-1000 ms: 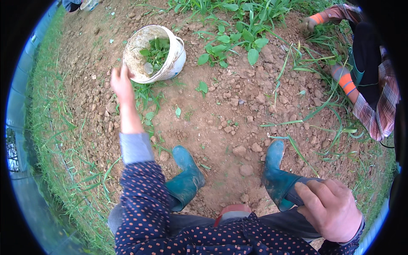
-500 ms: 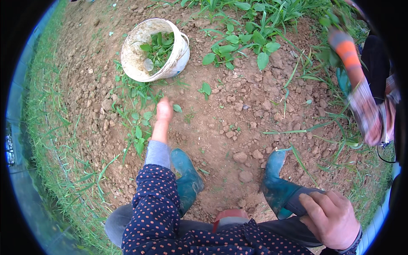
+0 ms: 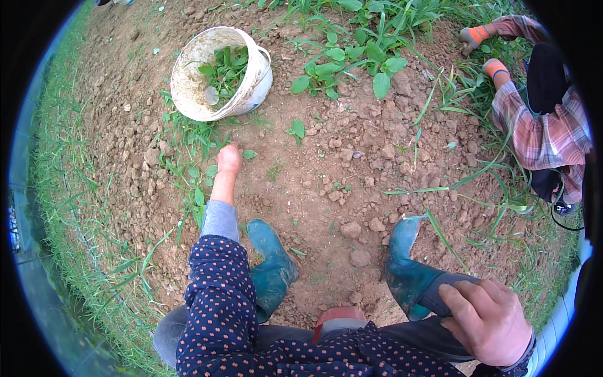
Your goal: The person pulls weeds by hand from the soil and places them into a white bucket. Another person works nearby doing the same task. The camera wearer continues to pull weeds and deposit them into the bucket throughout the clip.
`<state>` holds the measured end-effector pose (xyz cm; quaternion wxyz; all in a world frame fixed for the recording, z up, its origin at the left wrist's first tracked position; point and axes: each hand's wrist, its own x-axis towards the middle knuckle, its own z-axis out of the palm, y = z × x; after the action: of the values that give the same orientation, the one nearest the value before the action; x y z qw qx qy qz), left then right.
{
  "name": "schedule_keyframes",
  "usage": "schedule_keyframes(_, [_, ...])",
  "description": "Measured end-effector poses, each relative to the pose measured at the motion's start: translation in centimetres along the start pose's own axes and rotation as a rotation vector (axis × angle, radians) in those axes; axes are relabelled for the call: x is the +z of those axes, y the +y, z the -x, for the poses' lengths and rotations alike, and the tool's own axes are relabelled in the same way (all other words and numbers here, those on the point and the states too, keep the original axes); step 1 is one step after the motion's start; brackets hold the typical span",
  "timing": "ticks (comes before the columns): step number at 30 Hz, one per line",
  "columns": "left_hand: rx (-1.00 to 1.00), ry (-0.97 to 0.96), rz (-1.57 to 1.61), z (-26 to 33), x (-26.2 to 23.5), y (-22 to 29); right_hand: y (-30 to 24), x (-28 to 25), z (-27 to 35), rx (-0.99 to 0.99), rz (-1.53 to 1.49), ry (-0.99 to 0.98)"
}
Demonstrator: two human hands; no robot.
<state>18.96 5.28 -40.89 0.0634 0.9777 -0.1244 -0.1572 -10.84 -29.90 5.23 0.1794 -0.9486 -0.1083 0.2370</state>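
Observation:
My left hand (image 3: 229, 158) reaches down to the soil just below a dirty white bucket (image 3: 190, 69). Its fingers curl in beside low green weeds (image 3: 200, 179), and their tips are hidden, so whatever they grip does not show. A small leaf (image 3: 249, 154) lies right of that hand. Inside the tilted bucket is a heap of pulled green plants (image 3: 229, 72). My right hand (image 3: 487, 320) rests over my right knee, fingers draped apart, holding nothing.
My green rubber boots (image 3: 270, 270) stand apart on cloddy brown soil. Leafy plants (image 3: 377, 63) grow at the far middle. At the far right a co-worker's orange-banded gloves (image 3: 477, 34) are down among grass. Grass (image 3: 75, 220) lines the left edge.
My left hand has shifted slightly left beside the weeds. The co-worker's hand, raised and blurred with greenery before, is now down, and both gloves show near the ground. My right hand stays put.

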Motion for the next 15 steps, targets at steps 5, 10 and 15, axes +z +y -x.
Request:
schedule_keyframes(5, [-0.235,-0.412,1.217,0.7,-7.1,3.0,0.2,-0.2,0.3,0.019,0.007,-0.015])
schedule_keyframes(10, [0.152,0.783,1.100,-1.8,-18.4,6.7,0.2,0.1,0.4,0.001,0.027,0.003])
schedule_keyframes(15, [0.296,0.870,0.158,-0.8,-17.6,11.2,0.3,-0.2,1.2,0.036,0.030,0.013])
